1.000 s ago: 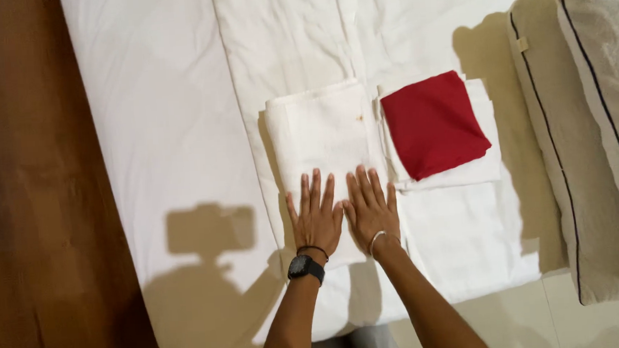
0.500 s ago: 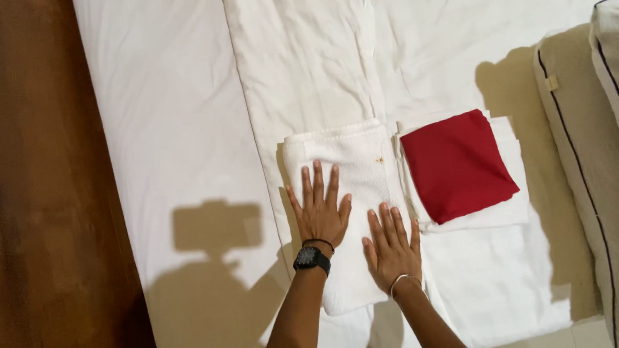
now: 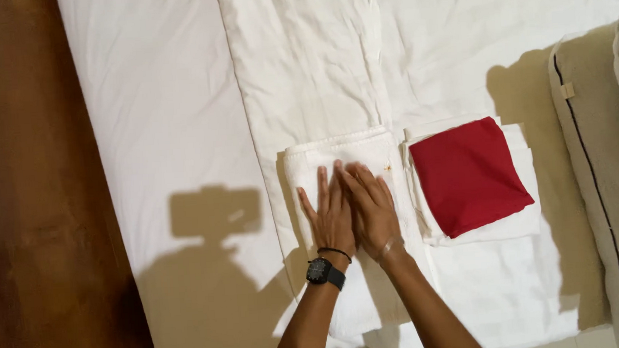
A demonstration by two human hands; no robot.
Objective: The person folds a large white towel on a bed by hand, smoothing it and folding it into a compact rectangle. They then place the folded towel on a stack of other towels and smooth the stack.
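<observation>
A folded white towel [image 3: 344, 154] lies on the white bed sheet [image 3: 171, 132]. My left hand [image 3: 329, 219], with a black watch and a thin band on the wrist, lies flat on the towel with fingers spread. My right hand [image 3: 371, 209] lies flat beside it, fingers partly over the left hand's fingers. Just right of the towel a folded red cloth [image 3: 467, 175] rests on a stack of folded white linen [image 3: 527, 218]. Neither hand grips anything.
A long white cloth strip [image 3: 302, 60] runs up the bed from the towel. A beige pillow with dark piping [image 3: 603, 177] lies at the right edge. Brown wooden floor [image 3: 32, 198] borders the bed on the left. Shadows of a head and camera fall on the sheet.
Both hands slid up the towel. The right hand, lower half a second ago, has come up beside and partly over the left. The view has shifted slightly.
</observation>
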